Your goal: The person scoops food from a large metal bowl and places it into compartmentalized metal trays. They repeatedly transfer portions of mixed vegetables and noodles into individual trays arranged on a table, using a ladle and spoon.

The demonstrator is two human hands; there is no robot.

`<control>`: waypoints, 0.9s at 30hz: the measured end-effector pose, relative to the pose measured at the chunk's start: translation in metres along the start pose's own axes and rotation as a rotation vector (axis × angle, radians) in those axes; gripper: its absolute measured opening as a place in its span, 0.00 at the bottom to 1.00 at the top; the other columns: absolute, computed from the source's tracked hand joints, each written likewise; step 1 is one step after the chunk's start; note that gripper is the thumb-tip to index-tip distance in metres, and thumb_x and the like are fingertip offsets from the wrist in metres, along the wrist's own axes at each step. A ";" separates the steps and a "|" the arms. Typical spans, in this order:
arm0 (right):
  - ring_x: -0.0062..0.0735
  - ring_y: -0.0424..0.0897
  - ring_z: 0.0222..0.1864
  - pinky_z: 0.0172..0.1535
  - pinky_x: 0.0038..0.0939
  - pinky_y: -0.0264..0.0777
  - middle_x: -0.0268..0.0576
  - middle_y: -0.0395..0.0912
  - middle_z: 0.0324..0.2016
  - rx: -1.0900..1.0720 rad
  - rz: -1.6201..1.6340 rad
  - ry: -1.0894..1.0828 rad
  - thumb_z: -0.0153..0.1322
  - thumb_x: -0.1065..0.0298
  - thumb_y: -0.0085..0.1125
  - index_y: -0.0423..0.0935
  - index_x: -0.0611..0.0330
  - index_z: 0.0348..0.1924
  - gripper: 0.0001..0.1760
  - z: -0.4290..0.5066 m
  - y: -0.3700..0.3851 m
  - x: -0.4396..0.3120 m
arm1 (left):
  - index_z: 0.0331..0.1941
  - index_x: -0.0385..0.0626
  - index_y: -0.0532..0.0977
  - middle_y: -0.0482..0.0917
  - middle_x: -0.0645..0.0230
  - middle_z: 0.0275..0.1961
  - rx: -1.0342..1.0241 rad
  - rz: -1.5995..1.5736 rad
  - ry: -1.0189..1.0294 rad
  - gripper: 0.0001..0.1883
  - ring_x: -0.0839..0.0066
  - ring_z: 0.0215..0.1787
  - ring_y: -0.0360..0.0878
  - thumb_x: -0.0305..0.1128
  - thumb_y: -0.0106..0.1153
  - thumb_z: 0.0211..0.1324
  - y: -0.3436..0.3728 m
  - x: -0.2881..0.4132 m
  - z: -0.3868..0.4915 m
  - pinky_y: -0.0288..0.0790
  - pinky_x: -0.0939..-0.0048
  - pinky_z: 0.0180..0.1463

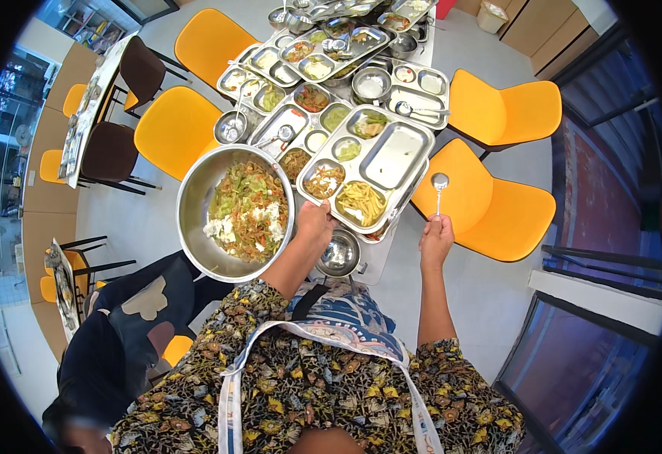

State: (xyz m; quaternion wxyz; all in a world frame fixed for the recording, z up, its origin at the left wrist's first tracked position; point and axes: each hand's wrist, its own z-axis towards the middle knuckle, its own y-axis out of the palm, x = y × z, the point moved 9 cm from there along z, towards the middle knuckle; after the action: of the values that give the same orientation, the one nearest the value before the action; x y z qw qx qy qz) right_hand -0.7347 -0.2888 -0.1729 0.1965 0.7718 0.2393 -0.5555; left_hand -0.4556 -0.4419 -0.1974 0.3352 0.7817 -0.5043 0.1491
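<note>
My left hand (315, 226) grips the near corner of a steel compartment tray (355, 156), which holds shredded yellow food, greens and a mixed dish around a mostly bare large compartment. Below that tray another one shows at its right edge. Out to the right, my right hand (437, 234) holds a metal spoon (439, 181) by its handle, bowl pointing away from me. Left of the held tray is a large steel bowl (191, 227) with noodles, greens and white rice inside. A small round steel bowl (339, 252) lies just beyond my apron, partly covered by my left forearm.
Used trays (302, 57), small bowls (371, 84) and spoons crowd the table ahead. Yellow chairs stand at its left (174, 127) and right (478, 207). A person in dark clothes (109, 335) is close by at the lower left. Farther left is another table (101, 85).
</note>
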 end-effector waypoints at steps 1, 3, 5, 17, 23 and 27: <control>0.13 0.61 0.18 0.19 0.20 0.55 0.29 0.66 0.20 0.025 0.022 -0.008 0.82 0.64 0.46 0.71 0.57 0.37 0.10 -0.001 -0.002 -0.010 | 0.56 0.42 0.71 0.80 0.59 0.54 -0.038 -0.013 -0.021 0.11 0.63 0.53 0.82 0.21 0.44 0.75 0.008 0.000 -0.008 0.76 0.47 0.63; 0.13 0.60 0.17 0.19 0.20 0.54 0.28 0.65 0.20 0.083 0.082 -0.047 0.82 0.63 0.47 0.71 0.56 0.37 0.10 -0.004 -0.006 -0.037 | 0.54 0.41 0.71 0.81 0.60 0.53 -0.122 0.016 -0.007 0.09 0.64 0.54 0.82 0.23 0.46 0.75 0.016 0.014 -0.026 0.76 0.50 0.63; 0.12 0.59 0.17 0.19 0.20 0.53 0.27 0.64 0.20 0.121 0.151 -0.116 0.82 0.63 0.48 0.71 0.56 0.38 0.10 -0.004 -0.011 -0.072 | 0.53 0.41 0.71 0.82 0.61 0.52 -0.121 0.030 -0.017 0.08 0.64 0.54 0.83 0.24 0.47 0.75 0.015 0.032 -0.044 0.76 0.51 0.63; 0.27 0.75 0.32 0.37 0.29 0.68 0.42 0.78 0.30 -0.622 -0.340 -0.519 0.80 0.70 0.52 0.82 0.67 0.38 0.12 -0.091 0.180 -0.184 | 0.46 0.46 0.72 0.83 0.70 0.43 0.017 0.272 0.548 0.03 0.85 0.38 0.82 0.30 0.53 0.73 -0.109 0.222 -0.177 0.78 0.79 0.39; 0.34 0.78 0.29 0.35 0.32 0.70 0.45 0.80 0.31 -0.978 -0.313 -0.551 0.76 0.70 0.58 0.82 0.66 0.39 0.08 -0.153 0.283 -0.153 | 0.45 0.44 0.73 0.83 0.72 0.39 0.219 0.358 0.695 0.03 0.89 0.33 0.78 0.30 0.53 0.73 -0.173 0.265 -0.228 0.73 0.83 0.35; 0.46 0.81 0.30 0.35 0.38 0.73 0.50 0.81 0.30 -0.948 -0.434 -0.650 0.74 0.69 0.60 0.81 0.63 0.39 0.07 -0.164 0.323 -0.127 | 0.43 0.41 0.73 0.80 0.75 0.36 0.259 0.495 0.816 0.03 0.91 0.33 0.71 0.28 0.54 0.72 -0.189 0.292 -0.246 0.65 0.85 0.36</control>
State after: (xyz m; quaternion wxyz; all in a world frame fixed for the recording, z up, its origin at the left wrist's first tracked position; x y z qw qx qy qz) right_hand -0.4539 -0.4760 0.0104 0.4637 0.3252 0.5399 -0.6227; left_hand -0.1316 -0.4268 0.0787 0.3597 0.5515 -0.4799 0.5798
